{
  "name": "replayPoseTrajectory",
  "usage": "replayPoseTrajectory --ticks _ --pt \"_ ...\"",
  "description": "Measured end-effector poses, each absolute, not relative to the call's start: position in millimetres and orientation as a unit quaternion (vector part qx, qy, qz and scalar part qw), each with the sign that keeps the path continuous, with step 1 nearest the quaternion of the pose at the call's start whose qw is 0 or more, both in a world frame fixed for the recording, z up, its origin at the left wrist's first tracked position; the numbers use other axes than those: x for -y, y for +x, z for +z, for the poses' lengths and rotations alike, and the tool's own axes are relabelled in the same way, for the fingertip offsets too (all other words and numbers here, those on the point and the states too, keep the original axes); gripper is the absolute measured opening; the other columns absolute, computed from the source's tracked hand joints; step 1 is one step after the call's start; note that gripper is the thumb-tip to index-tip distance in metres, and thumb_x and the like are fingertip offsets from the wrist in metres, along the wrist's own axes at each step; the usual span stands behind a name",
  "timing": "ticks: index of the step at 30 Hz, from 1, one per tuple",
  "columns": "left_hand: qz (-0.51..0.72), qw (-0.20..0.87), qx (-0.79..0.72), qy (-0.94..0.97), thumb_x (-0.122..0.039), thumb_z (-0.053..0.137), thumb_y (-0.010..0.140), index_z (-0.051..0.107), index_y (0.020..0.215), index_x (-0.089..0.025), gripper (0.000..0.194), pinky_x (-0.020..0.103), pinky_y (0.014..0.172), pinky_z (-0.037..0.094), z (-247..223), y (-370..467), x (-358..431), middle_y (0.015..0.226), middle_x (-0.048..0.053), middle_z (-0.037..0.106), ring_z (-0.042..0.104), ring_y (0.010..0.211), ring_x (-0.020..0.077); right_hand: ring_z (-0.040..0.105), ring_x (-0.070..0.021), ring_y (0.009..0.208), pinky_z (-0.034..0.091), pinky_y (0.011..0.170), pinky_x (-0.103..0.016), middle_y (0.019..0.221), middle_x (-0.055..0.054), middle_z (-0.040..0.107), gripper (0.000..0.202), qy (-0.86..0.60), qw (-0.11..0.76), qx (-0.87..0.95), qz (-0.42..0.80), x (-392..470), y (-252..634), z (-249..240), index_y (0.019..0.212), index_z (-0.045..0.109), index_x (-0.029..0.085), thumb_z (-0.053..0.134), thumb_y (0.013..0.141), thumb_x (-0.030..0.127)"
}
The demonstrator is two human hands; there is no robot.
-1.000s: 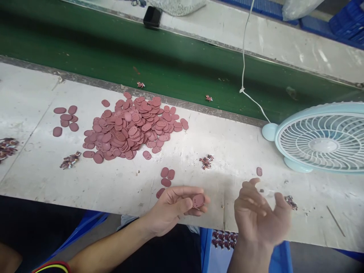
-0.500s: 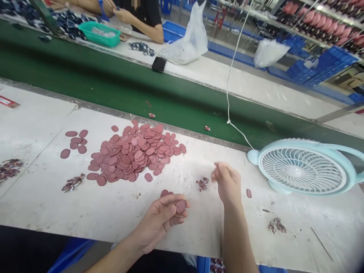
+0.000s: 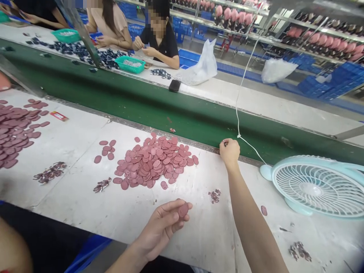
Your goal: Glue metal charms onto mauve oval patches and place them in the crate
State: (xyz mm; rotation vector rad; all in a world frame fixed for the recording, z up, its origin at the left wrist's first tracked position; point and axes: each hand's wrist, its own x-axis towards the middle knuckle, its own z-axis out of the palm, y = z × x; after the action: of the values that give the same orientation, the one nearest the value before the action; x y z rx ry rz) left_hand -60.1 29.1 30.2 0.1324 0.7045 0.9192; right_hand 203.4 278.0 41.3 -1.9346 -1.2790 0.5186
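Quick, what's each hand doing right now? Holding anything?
Left hand: closed, holding a reddish oval disc.
Right hand: closed at the near edge of the green belt, apparently on a small dark piece.

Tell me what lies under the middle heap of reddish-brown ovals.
White tabletop shows around the heap and between some stray ovals at its edge. Within it, ovals overlap ovals; whatever lies beneath the visible layers is hidden.

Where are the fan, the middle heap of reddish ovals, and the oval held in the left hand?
Fan (image 3: 311, 189): head view, on the hub of its grille.
Middle heap of reddish ovals (image 3: 153, 163): head view, near the centre of the heap.
Held oval (image 3: 183, 209): head view, on its flat face.
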Motion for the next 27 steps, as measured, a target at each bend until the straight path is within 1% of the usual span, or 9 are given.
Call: replayPoseTrajectory --ticks 4,6,8,11,13,16,22,25,27 --pt "0.43 0.832 -0.342 0.076 -0.02 0.08 0.082 0.077 0.111 -0.017 0.029 0.021 0.078 0.056 29.8 -57.2 -34.2 0.125 0.016 0.075 0.075 0.091 0.0161 0.07 -0.0231 0.091 0.058 0.083 -0.04 0.103 -0.009 0.075 0.035 -0.671 0.419 0.516 0.329 -191.8 186.7 58.1 0.108 0.073 0.017 0.069 0.088 0.045" --pt "0.428 0.828 -0.35 0.091 -0.023 0.08 0.083 0.078 0.109 -0.018 0.027 0.023 0.078 0.056 29.9 -54.6 -35.9 0.122 0.015 0.076 0.075 0.092 0.0176 0.07 -0.0229 0.083 0.06 0.075 -0.039 0.094 -0.008 0.076 0.03 -0.63 0.41 0.522 0.403 -134.1 174.7 59.1 0.099 0.077 0.019 0.074 0.084 0.045" --pt "0.427 0.823 -0.357 0.112 -0.024 0.08 0.083 0.078 0.108 -0.019 0.027 0.026 0.08 0.056 29.2 -51.0 -36.4 0.118 0.014 0.078 0.075 0.095 0.0195 0.07 -0.0205 0.076 0.06 0.068 -0.035 0.088 -0.006 0.077 0.022 -0.56 0.435 0.474 0.522 -81.0 163.9 54.8 0.095 0.079 0.022 0.078 0.083 0.04" --pt "0.422 0.815 -0.363 0.159 -0.024 0.081 0.081 0.078 0.107 -0.02 0.026 0.028 0.083 0.056 26.4 -44.3 -35.2 0.113 0.011 0.08 0.074 0.098 0.0205 0.069 -0.0179 0.075 0.059 0.069 -0.032 0.092 -0.006 0.078 0.016 -0.511 0.444 0.385 0.627 -27.4 152.5 46.5 0.1 0.08 0.026 0.079 0.085 0.029" --pt "0.411 0.811 -0.367 0.195 -0.023 0.081 0.082 0.078 0.107 -0.021 0.025 0.03 0.086 0.057 24.2 -39.7 -33.6 0.111 0.009 0.08 0.073 0.1 0.021 0.069 -0.0168 0.077 0.059 0.072 -0.031 0.095 -0.005 0.078 0.016 -0.532 0.441 0.38 0.615 -10.8 147.9 44.5 0.102 0.08 0.028 0.077 0.087 0.027" --pt "0.398 0.803 -0.376 0.236 -0.022 0.08 0.082 0.078 0.106 -0.021 0.024 0.033 0.09 0.057 21.4 -34.1 -31.4 0.108 0.008 0.081 0.074 0.102 0.0226 0.067 -0.0147 0.074 0.058 0.072 -0.028 0.09 -0.002 0.077 0.013 -0.568 0.442 0.375 0.584 -3.9 144.7 45.6 0.1 0.08 0.029 0.077 0.087 0.028" --pt "0.382 0.793 -0.393 0.265 -0.023 0.08 0.082 0.077 0.106 -0.019 0.024 0.033 0.089 0.058 17.1 -28.8 -28.5 0.108 0.009 0.081 0.074 0.102 0.0235 0.065 -0.0136 0.072 0.056 0.068 -0.026 0.084 -0.001 0.076 0.01 -0.585 0.42 0.352 0.598 -2.8 146.2 46.4 0.097 0.078 0.028 0.077 0.087 0.031" --pt "0.38 0.799 -0.391 0.253 -0.023 0.079 0.083 0.077 0.102 -0.019 0.02 0.031 0.086 0.058 16.4 -27.6 -26.8 0.105 0.008 0.081 0.074 0.097 0.0218 0.066 -0.0136 0.072 0.055 0.068 -0.025 0.085 -0.001 0.076 0.011 -0.578 0.418 0.356 0.603 -2.4 147.0 48.0 0.097 0.078 0.028 0.077 0.087 0.031" --pt "0.38 0.803 -0.388 0.245 -0.023 0.079 0.083 0.077 0.094 -0.018 0.013 0.031 0.083 0.058 16.4 -26.9 -25.8 0.099 0.006 0.081 0.075 0.089 0.0203 0.066 -0.0138 0.073 0.056 0.069 -0.026 0.087 -0.001 0.076 0.01 -0.574 0.416 0.353 0.611 -2.6 147.4 49.2 0.097 0.078 0.027 0.076 0.088 0.031"
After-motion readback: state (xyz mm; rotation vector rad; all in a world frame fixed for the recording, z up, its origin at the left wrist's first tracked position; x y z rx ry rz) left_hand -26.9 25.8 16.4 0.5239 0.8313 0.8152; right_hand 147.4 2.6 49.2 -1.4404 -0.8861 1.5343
